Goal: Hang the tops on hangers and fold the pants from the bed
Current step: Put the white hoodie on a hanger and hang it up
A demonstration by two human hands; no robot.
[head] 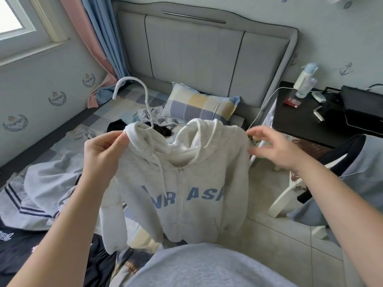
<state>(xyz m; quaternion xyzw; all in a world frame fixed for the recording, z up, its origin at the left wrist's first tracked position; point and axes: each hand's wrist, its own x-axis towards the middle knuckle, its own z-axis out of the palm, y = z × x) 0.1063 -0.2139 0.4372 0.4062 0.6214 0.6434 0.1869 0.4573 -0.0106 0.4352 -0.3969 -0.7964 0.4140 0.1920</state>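
A light grey zip hoodie (186,183) with blue letters hangs in the air in front of me on a white hanger (132,88), whose hook sticks up at the left. My left hand (103,150) pinches the hoodie's left shoulder and hood edge. At the hoodie's right shoulder is my right hand (271,146), fingers spread and loosely bent, thumb and fingertips at the cloth edge. More clothes lie on the bed (62,139): a grey striped garment (41,189) at the left, dark pieces (124,125) near the pillow and a black one (24,251) at the lower left.
A checked pillow (199,104) leans on the grey headboard (196,52). A black nightstand (310,119) at the right carries a bottle (304,79), a red box and small items. A white chair (288,195) with clothes draped on it stands on the tiled floor at the right.
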